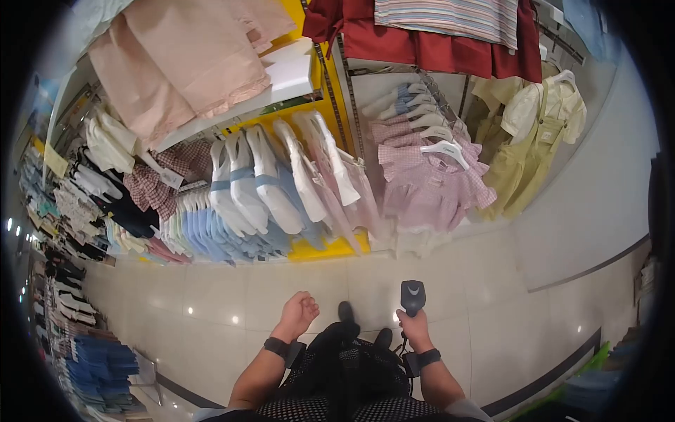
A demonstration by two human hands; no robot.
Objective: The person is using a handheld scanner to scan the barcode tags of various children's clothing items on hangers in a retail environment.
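Right hand (416, 330) is wrapped tight round the grip of a scanner (413, 295), its head pointing to 12 o'clock. Left hand (299, 313) is empty, fingers loosely curled, palm half open (only floor (211, 295) under it). My read: the scanner's up, but no tag is lined up in front of it. The pink checked dresses (429, 186) hang at 12 o'clock, well apart, and the white-and-blue tops (256, 186) at 11. A scan would call for closing in and lifting a tag with the free hand.

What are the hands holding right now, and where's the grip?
The right hand grips a dark handheld scanner by its handle, below the head. The left hand holds nothing, fingers loosely curled.
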